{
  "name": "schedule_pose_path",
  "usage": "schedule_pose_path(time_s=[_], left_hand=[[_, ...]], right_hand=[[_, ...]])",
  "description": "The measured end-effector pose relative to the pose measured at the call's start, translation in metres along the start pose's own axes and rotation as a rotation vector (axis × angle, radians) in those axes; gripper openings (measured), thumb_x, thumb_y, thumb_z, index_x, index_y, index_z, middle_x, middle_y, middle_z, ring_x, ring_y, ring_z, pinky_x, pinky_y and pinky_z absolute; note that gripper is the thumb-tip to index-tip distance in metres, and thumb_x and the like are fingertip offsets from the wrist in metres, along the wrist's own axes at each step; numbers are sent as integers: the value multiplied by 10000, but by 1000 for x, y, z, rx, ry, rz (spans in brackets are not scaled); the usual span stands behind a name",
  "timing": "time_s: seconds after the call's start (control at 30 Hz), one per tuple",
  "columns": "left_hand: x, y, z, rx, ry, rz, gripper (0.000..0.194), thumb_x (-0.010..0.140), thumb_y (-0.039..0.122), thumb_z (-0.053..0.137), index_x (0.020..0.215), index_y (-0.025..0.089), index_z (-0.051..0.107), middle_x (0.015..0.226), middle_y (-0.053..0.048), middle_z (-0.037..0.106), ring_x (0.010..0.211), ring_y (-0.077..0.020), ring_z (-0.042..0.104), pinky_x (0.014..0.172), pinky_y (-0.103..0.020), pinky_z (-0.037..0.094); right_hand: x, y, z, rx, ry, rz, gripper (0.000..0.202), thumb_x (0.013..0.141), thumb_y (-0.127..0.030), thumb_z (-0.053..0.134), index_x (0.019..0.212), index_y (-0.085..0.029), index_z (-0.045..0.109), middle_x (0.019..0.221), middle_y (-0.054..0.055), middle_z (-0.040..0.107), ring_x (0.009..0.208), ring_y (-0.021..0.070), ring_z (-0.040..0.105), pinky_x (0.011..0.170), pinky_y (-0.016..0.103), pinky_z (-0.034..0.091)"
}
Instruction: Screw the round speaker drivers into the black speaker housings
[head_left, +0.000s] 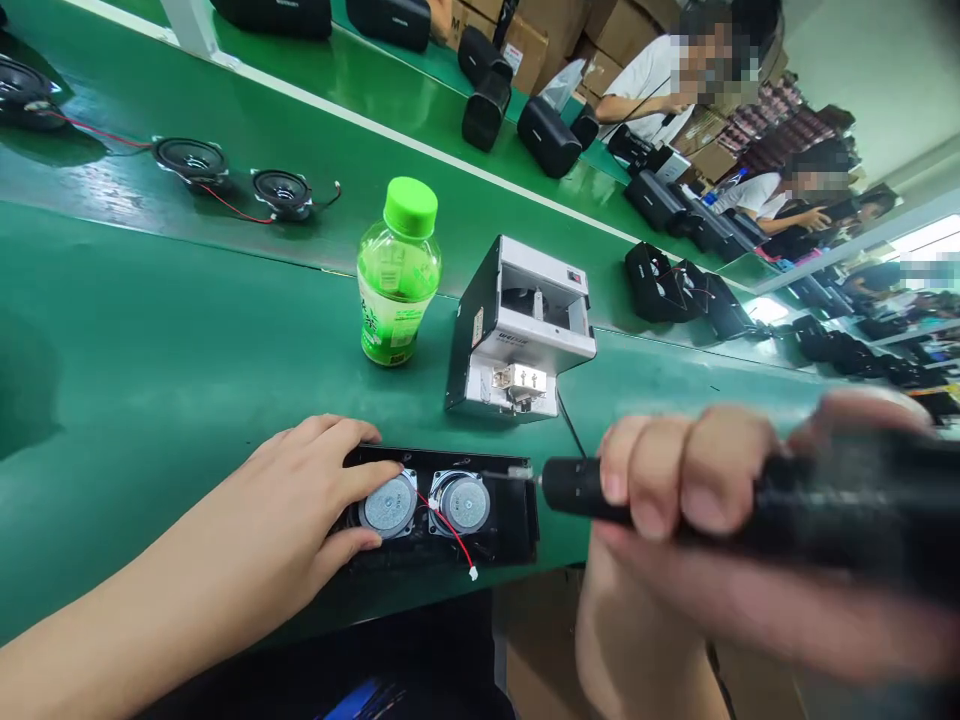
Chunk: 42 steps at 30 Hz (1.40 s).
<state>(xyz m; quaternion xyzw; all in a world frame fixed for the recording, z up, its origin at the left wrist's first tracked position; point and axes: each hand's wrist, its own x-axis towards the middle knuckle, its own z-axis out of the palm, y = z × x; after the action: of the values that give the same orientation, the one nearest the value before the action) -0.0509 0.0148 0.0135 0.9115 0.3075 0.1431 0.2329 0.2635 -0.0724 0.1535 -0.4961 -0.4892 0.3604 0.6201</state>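
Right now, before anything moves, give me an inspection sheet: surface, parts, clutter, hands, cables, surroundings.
Surface: green tabletop, with light reflections.
Job's things: black housing holding two round speakers side by side; black driver points toward it, bit contact unclear.
Clutter: green-capped bottle upright; black-and-white machine beside it.
Hands: left hand rests on the housing, thumb and forefinger spread across the left speaker; right hand grips the driver, blurred.
Cables: red wire with a white connector over the right speaker; dark cable beside the machine.
Surroundings: wired loose speakers, black boxes, co-workers across the way.
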Motion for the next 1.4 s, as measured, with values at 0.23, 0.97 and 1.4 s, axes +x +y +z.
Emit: schedule_pose_path(time_s=[0.23,0.97,1.4], left_hand=[[1,5,-3,16,-35,2,454,1025,333,913,1464,446,946,1504,-113,872,1345,-460,843,1108,-692,736],[-1,15,-3,37,-22,45,413,1009,236,898,1407,344,926,1523,-153,830,1319,-464,793,1053,-723,740],[-1,17,4,15,50,42,519,893,171,994,1390,316,959,1472,-155,855,1336,-468,826,1098,-738,785]], right_hand=[[-50,24,45,95,-34,-51,272,1263,-663,775,1373,-457,915,719,-53,725,591,226,745,663,424,724],[-63,43,59,79,-192,-93,364,1342,-474,604,1467,-474,946,735,-47,797,639,213,792,730,410,752],[-36,36,78,45,-143,-9,567,991,-758,1049,1380,-389,866,863,-4,797,787,295,837,781,512,774]])
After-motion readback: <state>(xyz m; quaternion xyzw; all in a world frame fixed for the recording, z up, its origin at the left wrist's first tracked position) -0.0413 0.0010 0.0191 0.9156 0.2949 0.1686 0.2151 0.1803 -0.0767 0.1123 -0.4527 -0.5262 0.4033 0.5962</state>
